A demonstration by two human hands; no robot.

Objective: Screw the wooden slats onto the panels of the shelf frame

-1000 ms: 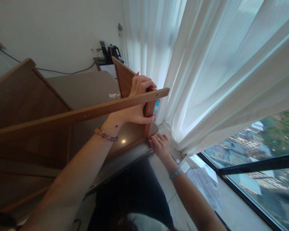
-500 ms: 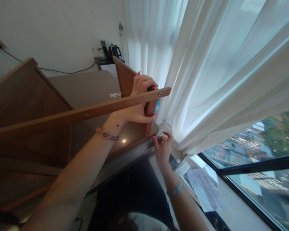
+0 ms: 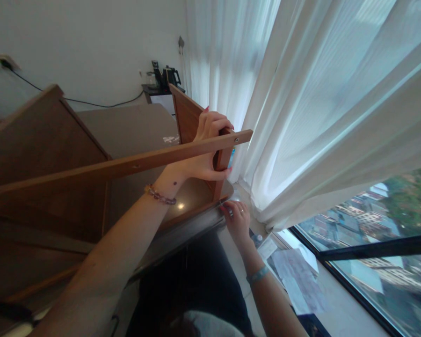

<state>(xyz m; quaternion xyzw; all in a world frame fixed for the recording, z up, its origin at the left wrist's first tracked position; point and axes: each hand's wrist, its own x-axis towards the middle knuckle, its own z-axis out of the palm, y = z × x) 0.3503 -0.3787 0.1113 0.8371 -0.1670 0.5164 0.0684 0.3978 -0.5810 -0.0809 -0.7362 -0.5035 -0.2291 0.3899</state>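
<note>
A brown wooden frame stands on a grey-brown table (image 3: 133, 126). My left hand (image 3: 208, 145) is closed round the top of its upright end panel (image 3: 185, 114), just behind a long wooden rail (image 3: 126, 166) with a screw near its right tip. My right hand (image 3: 236, 220) is lower down, at the panel's bottom corner by the table edge. Its fingers are pinched on a small shiny piece that I cannot make out. A second, larger wooden panel (image 3: 38, 135) rises at the left.
White sheer curtains (image 3: 301, 117) hang close on the right, over a floor-length window (image 3: 372, 234). Papers (image 3: 291, 267) and a small bottle (image 3: 257, 239) lie on the floor below my right hand. A black kettle (image 3: 170, 75) stands on a small cabinet by the far wall.
My right hand came off the panel's bottom corner, fingers apart, then went back to it with fingers pinched. My left hand kept its grip; the view shifted slightly.
</note>
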